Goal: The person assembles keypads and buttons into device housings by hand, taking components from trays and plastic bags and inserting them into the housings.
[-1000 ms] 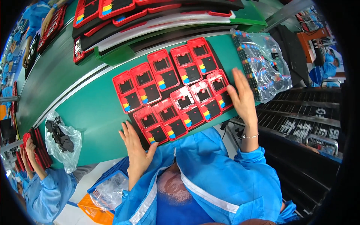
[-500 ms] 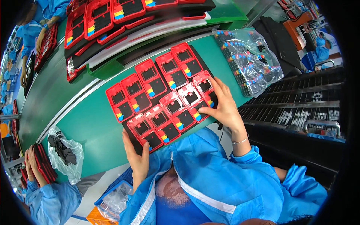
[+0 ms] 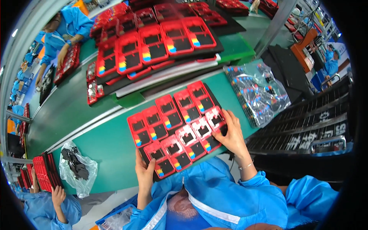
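Note:
On the green table before me lies a flat black tray (image 3: 211, 96) carrying two rows of red phone-shaped plastic casings (image 3: 164, 100). Each casing has a dark window, a black lower area and yellow and blue pieces near one side. My left hand (image 3: 145, 171) grips the tray's near left corner, thumb on top by a casing. My right hand (image 3: 232, 137) clasps the right end, thumb over a casing at the near row's end and fingers along the outer edge. The fingertips beneath the tray are hidden.
Stacked trays of similar red casings (image 3: 153, 40) stand at the back. A clear bag of dark parts (image 3: 258, 94) lies right; another bag with black pieces (image 3: 78, 166) lies left. Co-workers in blue handle red trays at the left. A dark rack (image 3: 306, 126) borders the right side.
My view has tilted up, so the table and the stacked trays appear lower in the picture. Both hands stay on the tray. A co-worker at the lower left has raised a red tray more upright.

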The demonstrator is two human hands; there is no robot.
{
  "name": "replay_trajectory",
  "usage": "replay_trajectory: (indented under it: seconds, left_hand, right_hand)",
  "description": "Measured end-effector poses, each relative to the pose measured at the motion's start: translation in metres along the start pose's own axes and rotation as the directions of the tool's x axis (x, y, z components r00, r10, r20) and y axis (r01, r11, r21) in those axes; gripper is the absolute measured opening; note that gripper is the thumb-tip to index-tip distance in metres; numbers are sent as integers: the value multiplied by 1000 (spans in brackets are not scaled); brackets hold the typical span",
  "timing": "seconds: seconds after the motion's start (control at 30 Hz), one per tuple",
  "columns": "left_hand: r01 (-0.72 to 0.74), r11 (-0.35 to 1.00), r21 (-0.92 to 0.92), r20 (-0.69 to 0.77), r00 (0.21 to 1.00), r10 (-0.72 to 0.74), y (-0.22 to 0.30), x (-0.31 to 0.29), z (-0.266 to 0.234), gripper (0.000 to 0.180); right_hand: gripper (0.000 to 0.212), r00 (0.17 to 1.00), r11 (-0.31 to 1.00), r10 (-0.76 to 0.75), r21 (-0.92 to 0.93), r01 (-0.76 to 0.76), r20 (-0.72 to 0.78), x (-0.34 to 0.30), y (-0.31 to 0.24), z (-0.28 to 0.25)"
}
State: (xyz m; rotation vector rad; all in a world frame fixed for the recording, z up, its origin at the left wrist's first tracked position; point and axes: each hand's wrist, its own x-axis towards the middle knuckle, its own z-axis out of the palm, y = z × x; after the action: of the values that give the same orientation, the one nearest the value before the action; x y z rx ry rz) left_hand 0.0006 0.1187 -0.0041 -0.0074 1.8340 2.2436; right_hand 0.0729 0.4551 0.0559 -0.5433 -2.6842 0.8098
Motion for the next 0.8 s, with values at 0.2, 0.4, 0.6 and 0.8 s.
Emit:
replay_trajectory:
  seconds: [0.2,0.4,0.6,0.8]
  left_hand:
    - [-72,994,76,34,997,70,18,0,-11,79]
    - [-42,998,55,180,983,31,61,2,-13,79]
    - [-80,997,13,359,931,70,126,-2,12,83]
    - [0,995,-95,579,813,55,182,-5,54,89]
  right_hand:
    - [55,929,550,172,751,-366,327,11,31,-6]
    - [35,945,374,176,869,-324,277,-5,9,-42]
    - [37,989,452,121,882,-132,87,-24,-14,-108]
    - [39,975,385,145,917,102,-169,-48,-63,-180]
